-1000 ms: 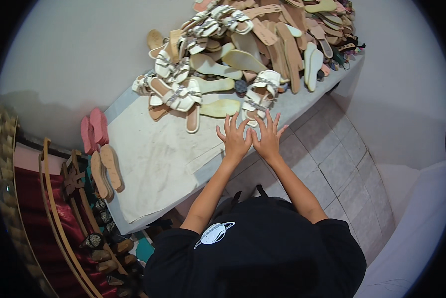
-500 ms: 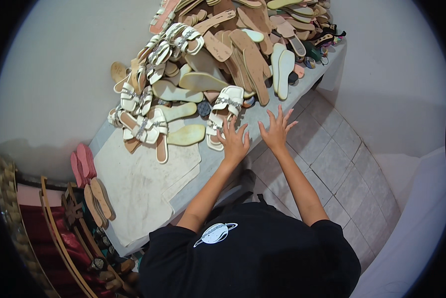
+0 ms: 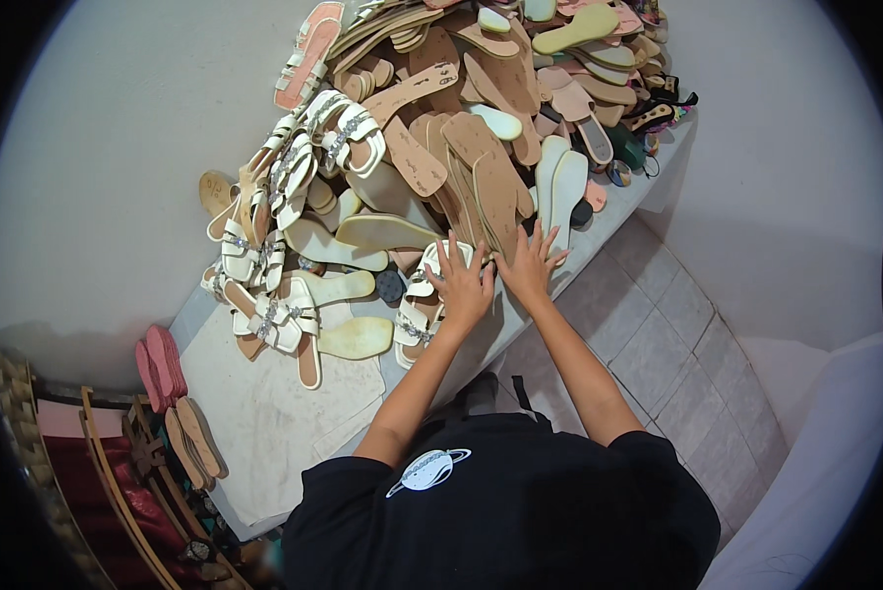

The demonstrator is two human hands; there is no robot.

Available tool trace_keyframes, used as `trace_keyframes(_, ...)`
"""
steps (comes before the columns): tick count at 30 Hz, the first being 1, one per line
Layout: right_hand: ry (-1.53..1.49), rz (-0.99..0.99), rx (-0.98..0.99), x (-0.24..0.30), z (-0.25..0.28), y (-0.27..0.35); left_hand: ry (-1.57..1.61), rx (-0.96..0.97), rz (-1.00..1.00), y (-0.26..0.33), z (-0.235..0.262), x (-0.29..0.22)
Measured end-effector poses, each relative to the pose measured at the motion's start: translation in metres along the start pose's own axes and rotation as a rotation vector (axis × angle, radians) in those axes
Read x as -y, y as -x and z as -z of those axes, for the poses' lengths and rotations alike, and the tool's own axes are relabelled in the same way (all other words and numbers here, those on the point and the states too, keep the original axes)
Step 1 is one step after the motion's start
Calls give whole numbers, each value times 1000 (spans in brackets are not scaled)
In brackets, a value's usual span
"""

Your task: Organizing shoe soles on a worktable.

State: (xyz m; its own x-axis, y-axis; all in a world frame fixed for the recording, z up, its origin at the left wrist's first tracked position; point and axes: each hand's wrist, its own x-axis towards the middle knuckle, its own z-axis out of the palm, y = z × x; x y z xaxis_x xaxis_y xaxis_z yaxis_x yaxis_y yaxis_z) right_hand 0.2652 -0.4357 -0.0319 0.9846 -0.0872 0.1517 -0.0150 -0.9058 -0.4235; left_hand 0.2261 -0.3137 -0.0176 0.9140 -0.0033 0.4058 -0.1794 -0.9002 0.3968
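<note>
My left hand [image 3: 464,288] is spread over a white strappy sandal [image 3: 419,313] near the front edge of the table, covering part of it. Just to its right, my right hand [image 3: 530,264] has its fingers stretched out at the lower ends of long brown insoles [image 3: 481,182]. Whether its fingertips touch them I cannot tell. A pair of pale cream soles [image 3: 562,187] lies beyond the right hand. Left of my left hand are a dark round piece [image 3: 390,286], a yellowish sole [image 3: 356,337] and several white sandals with silvery trim [image 3: 280,320].
The pile of soles and sandals covers the far part of the grey table [image 3: 520,315]. A cream sheet [image 3: 254,433] lies on its near left. Pink soles [image 3: 160,366] and tan soles [image 3: 195,442] rest at the left edge. Tiled floor [image 3: 648,305] shows at right.
Both hands have moved forward toward the pile, and the right one has come over the brown insoles' ends. The view has shifted, so the pile sits lower in the picture.
</note>
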Motion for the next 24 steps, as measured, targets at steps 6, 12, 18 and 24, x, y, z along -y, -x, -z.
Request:
trace_keyframes(6, -87, -5, -4, -5, 2, -6, -51, 32, 24, -9, -2, 3)
trace_keyframes(12, -201, -15, -89, -4, 11, 20, 19, 10, 36, -5, 1, -6)
trace_keyframes(18, -285, -32, -82, 13, 20, 69, 214, 5, 56, 17, 16, -13)
trace_keyframes(24, -401, 195, -198, 27, 26, 129, 245, -109, 96, 54, 39, -1)
